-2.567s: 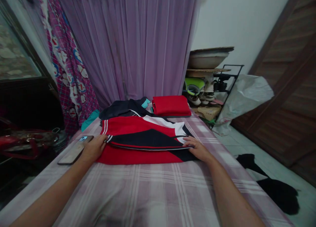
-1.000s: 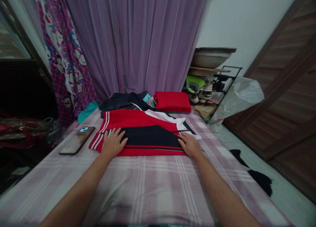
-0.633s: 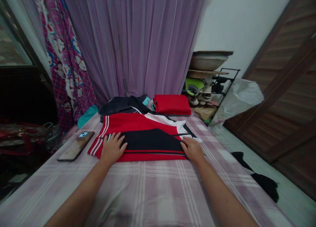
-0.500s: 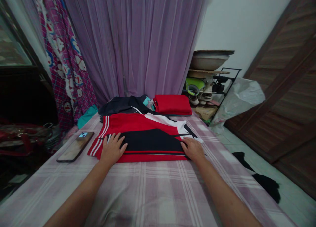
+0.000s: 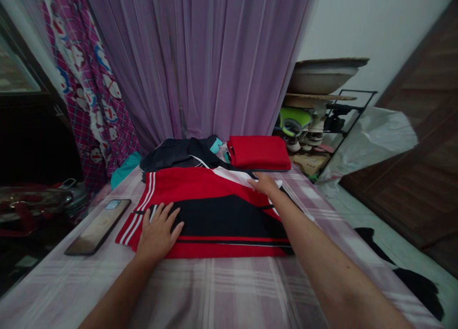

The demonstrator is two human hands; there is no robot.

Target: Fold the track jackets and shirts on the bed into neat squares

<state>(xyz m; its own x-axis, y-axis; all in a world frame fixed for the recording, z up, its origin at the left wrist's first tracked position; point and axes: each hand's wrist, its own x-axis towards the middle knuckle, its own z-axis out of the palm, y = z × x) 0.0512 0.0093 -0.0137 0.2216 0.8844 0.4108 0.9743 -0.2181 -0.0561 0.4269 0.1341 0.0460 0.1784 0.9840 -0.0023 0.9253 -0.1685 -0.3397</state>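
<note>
A red, black and white sports jacket point(image 5: 214, 214) lies folded flat on the bed, with white stripes along its left end. My left hand point(image 5: 157, 231) rests flat on that striped end, fingers spread. My right hand point(image 5: 265, 183) reaches over to the white part at the far right of the jacket. Its fingers point left and touch the cloth; they are partly hidden, and look loosely apart. Behind the jacket lies a dark navy garment point(image 5: 168, 153), with a folded red garment point(image 5: 259, 152) to its right.
A phone point(image 5: 98, 228) lies face down left of the jacket on the plaid bedsheet point(image 5: 232, 291). Purple curtains point(image 5: 200, 61) hang behind the bed. Right of it stand a rack with shoes point(image 5: 315, 138) and a white plastic bag point(image 5: 372, 138). Black cloth point(image 5: 418, 286) lies on the floor.
My right hand has moved from the jacket's near right part up to its far white part. My left hand stays on the striped end. The view has shifted slightly.
</note>
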